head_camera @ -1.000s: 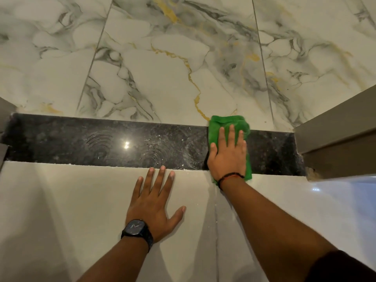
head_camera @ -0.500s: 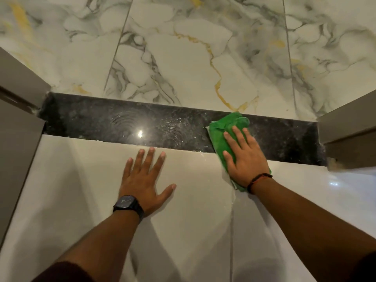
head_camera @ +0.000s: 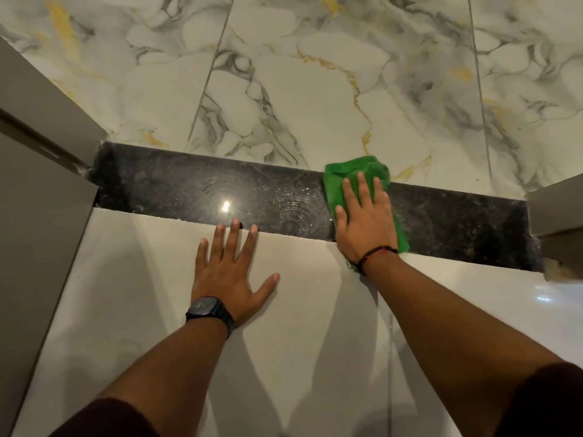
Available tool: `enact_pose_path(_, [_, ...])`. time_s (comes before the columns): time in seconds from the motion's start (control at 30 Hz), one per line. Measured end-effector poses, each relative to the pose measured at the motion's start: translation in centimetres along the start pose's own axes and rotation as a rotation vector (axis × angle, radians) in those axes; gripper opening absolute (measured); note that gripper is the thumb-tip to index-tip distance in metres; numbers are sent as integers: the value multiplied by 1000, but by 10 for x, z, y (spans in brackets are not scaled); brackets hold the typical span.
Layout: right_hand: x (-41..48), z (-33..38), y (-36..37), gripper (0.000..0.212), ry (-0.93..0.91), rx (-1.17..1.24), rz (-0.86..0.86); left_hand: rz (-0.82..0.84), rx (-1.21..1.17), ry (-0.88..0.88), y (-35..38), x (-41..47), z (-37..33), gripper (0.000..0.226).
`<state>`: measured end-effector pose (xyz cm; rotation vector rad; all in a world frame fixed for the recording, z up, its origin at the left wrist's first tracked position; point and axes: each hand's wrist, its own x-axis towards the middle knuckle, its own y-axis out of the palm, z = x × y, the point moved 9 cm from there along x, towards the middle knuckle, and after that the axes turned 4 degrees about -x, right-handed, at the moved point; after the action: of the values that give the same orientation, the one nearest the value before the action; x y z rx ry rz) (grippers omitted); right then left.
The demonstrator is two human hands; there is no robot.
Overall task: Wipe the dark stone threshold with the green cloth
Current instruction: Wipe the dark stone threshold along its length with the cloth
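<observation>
A dark speckled stone threshold (head_camera: 176, 187) runs across the floor between two door frames, with pale curved wipe marks and a light glint left of its middle. A green cloth (head_camera: 356, 171) lies across it right of centre, overhanging both edges. My right hand (head_camera: 366, 222) presses flat on the cloth, fingers spread and pointing away from me. My left hand (head_camera: 228, 266) lies flat and open on the plain pale tile (head_camera: 126, 279) in front, its fingertips just reaching the threshold's near edge. A black watch is on that wrist.
Beyond the threshold is white marble-patterned tile (head_camera: 315, 89) with grey and gold veins. A grey door frame (head_camera: 38, 190) stands at the left end and another door frame (head_camera: 558, 212) at the right end, with chipped filler at its base.
The right hand has pushed the cloth further across the threshold and turned it straighter. My view has shifted, showing more of the left door frame. The left hand stays planted.
</observation>
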<state>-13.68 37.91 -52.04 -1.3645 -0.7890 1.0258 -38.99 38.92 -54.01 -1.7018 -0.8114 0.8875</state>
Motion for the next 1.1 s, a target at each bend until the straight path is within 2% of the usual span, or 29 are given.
enact_pose_path(0.17, [-19,66,9,58,-335,-20,53,-8,8,23,3,0,3,87])
enact_pose_path(0.33, [-47,45,11,55,-465,-16,91,-21,18,9,0,0,18,85])
enact_pose_path(0.43, [-48,1,8,55,-366,-30,70,-32,44,-111,-5,-1,55,85])
enact_pose_path(0.53, [-32,-28,4,56,-139,-23,36,-84,53,-291,-17,-3,96,86])
enact_pose_path(0.6, [-22,-25,3,57,-12,-2,9,-111,36,-346,-23,-4,107,85])
enact_pose_path(0.83, [17,35,2,57,40,3,-14,-106,20,-346,-23,-2,106,86])
enact_pose_path(0.9, [29,74,3,57,-36,-3,-4,-100,20,-348,-24,-1,106,86])
enact_pose_path(1.03, [18,169,11,57,-345,14,38,-93,16,-329,-25,-1,106,88])
enact_pose_path(1.1, [1,187,14,56,-444,51,67,-96,21,-320,-25,0,108,88])
